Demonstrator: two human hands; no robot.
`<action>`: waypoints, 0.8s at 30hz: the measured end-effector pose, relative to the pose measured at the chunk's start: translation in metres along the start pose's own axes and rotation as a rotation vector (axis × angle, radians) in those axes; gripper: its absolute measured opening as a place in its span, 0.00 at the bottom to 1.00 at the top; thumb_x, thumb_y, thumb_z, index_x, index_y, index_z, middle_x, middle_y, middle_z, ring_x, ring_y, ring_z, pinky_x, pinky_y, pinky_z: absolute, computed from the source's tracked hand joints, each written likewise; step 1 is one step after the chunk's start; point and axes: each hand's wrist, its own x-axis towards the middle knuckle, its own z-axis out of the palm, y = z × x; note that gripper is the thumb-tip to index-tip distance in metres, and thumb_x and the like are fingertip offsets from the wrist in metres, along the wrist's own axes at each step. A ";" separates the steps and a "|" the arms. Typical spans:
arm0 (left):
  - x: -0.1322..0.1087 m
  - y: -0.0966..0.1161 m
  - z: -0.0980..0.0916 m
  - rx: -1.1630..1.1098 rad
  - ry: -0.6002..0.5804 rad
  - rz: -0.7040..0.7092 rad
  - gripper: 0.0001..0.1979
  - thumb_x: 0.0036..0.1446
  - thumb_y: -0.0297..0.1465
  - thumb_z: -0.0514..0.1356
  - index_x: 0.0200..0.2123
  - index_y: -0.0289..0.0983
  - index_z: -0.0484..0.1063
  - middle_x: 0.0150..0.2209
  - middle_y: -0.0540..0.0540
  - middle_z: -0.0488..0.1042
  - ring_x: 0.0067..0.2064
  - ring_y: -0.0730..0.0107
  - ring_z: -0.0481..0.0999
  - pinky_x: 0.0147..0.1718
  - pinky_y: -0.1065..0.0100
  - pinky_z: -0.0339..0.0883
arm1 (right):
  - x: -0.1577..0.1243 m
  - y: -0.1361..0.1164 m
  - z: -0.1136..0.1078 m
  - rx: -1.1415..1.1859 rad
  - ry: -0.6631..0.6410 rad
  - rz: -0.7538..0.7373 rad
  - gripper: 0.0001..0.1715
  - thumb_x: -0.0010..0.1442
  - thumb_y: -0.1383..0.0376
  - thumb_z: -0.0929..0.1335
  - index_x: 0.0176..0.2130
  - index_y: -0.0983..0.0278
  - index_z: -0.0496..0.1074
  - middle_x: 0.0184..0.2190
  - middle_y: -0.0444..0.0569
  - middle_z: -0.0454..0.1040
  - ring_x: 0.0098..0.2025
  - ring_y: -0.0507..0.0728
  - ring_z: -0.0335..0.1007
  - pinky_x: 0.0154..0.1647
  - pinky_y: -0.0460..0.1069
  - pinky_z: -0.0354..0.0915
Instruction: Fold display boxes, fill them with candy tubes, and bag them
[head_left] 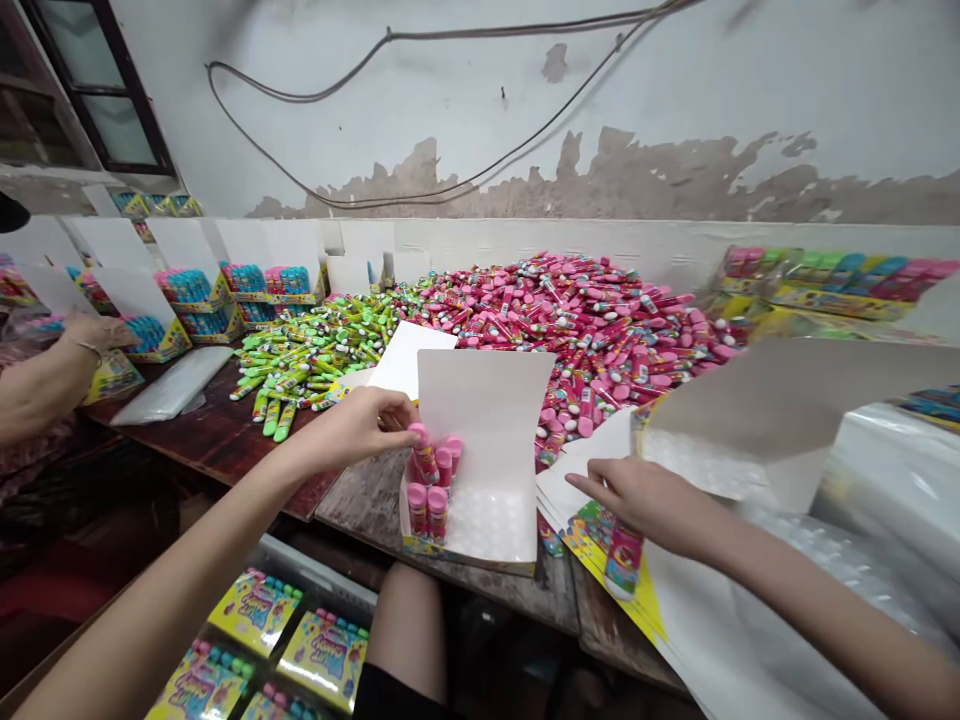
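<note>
An open white display box (pixel 487 480) stands at the table's front edge, its lid up, with several pink tubes (pixel 433 490) upright in its left corner. My left hand (pixel 360 425) is closed on one pink tube (pixel 424 452) at the box's left side. My right hand (pixel 641 500) rests over flat printed cartons (pixel 600 525) to the right of the box. Its fingers point left and seem curled around pink tubes (pixel 622 565) beneath the palm.
A big heap of pink tubes (pixel 600 320) and a smaller heap of green ones (pixel 315 355) cover the table behind. Filled boxes (pixel 202 300) line the back left, where another person's hand (pixel 94 335) works. Clear plastic sheets (pixel 885 500) lie right. Packed boxes (pixel 300 650) sit below.
</note>
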 end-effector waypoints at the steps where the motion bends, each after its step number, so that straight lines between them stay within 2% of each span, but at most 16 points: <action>1: -0.001 -0.006 0.002 0.004 -0.028 -0.008 0.09 0.54 0.34 0.60 0.32 0.33 0.73 0.31 0.45 0.78 0.32 0.70 0.76 0.32 0.72 0.67 | 0.004 -0.003 -0.008 0.100 0.005 -0.041 0.26 0.64 0.51 0.58 0.24 0.63 0.69 0.21 0.47 0.72 0.24 0.54 0.68 0.24 0.47 0.53; 3: -0.002 -0.015 0.009 0.071 -0.048 -0.016 0.08 0.55 0.32 0.60 0.32 0.32 0.74 0.30 0.45 0.78 0.31 0.71 0.75 0.31 0.72 0.65 | 0.015 -0.015 -0.023 0.271 0.093 -0.119 0.28 0.62 0.49 0.59 0.21 0.63 0.67 0.16 0.43 0.67 0.19 0.51 0.61 0.23 0.46 0.51; 5: -0.003 -0.022 0.017 0.146 -0.034 -0.009 0.08 0.54 0.32 0.60 0.33 0.33 0.75 0.30 0.46 0.77 0.30 0.72 0.74 0.30 0.72 0.64 | 0.028 -0.034 -0.029 0.377 0.261 -0.173 0.30 0.61 0.48 0.61 0.17 0.63 0.64 0.14 0.42 0.64 0.19 0.50 0.57 0.24 0.46 0.50; 7: -0.002 -0.028 0.025 0.176 -0.018 -0.007 0.08 0.54 0.33 0.60 0.33 0.33 0.75 0.29 0.47 0.77 0.29 0.72 0.73 0.29 0.73 0.62 | 0.042 -0.060 -0.026 0.410 0.409 -0.189 0.29 0.59 0.49 0.64 0.16 0.64 0.64 0.16 0.43 0.65 0.21 0.50 0.59 0.26 0.46 0.51; 9: -0.002 -0.033 0.030 0.174 -0.001 -0.012 0.09 0.54 0.34 0.60 0.32 0.33 0.75 0.26 0.48 0.75 0.28 0.72 0.71 0.27 0.73 0.60 | 0.054 -0.086 -0.015 0.380 0.457 -0.175 0.27 0.58 0.49 0.65 0.19 0.64 0.67 0.21 0.45 0.70 0.25 0.51 0.63 0.28 0.46 0.52; 12: -0.002 -0.038 0.034 0.145 0.012 -0.005 0.10 0.54 0.35 0.60 0.31 0.33 0.75 0.24 0.49 0.74 0.26 0.73 0.69 0.25 0.73 0.58 | 0.064 -0.119 0.008 0.253 0.426 -0.126 0.25 0.59 0.48 0.65 0.23 0.65 0.72 0.28 0.49 0.73 0.27 0.53 0.66 0.26 0.47 0.50; 15: -0.002 -0.041 0.032 0.093 0.007 0.013 0.10 0.54 0.35 0.61 0.32 0.33 0.76 0.27 0.48 0.76 0.28 0.72 0.71 0.27 0.73 0.60 | 0.066 -0.137 0.024 0.184 0.357 -0.124 0.24 0.61 0.50 0.63 0.28 0.65 0.74 0.32 0.51 0.74 0.28 0.54 0.68 0.25 0.48 0.50; 17: -0.002 -0.043 0.032 0.063 0.011 0.017 0.11 0.54 0.36 0.61 0.32 0.34 0.77 0.28 0.47 0.77 0.29 0.71 0.73 0.28 0.73 0.61 | 0.064 -0.139 0.028 0.230 0.329 -0.139 0.20 0.62 0.54 0.63 0.30 0.65 0.75 0.34 0.51 0.74 0.30 0.54 0.69 0.27 0.47 0.53; 21: -0.002 -0.049 0.033 0.067 0.025 -0.001 0.11 0.54 0.37 0.61 0.33 0.35 0.77 0.29 0.47 0.78 0.30 0.70 0.74 0.29 0.73 0.62 | 0.057 -0.130 0.028 0.490 0.304 -0.198 0.10 0.58 0.60 0.67 0.34 0.64 0.74 0.34 0.49 0.76 0.34 0.55 0.71 0.33 0.47 0.60; 24: -0.001 -0.050 0.035 0.133 0.025 -0.005 0.10 0.54 0.36 0.60 0.34 0.36 0.78 0.29 0.46 0.78 0.30 0.69 0.74 0.30 0.72 0.62 | 0.053 -0.122 0.028 0.669 0.237 -0.215 0.06 0.55 0.63 0.70 0.33 0.64 0.74 0.32 0.47 0.77 0.33 0.54 0.72 0.34 0.46 0.63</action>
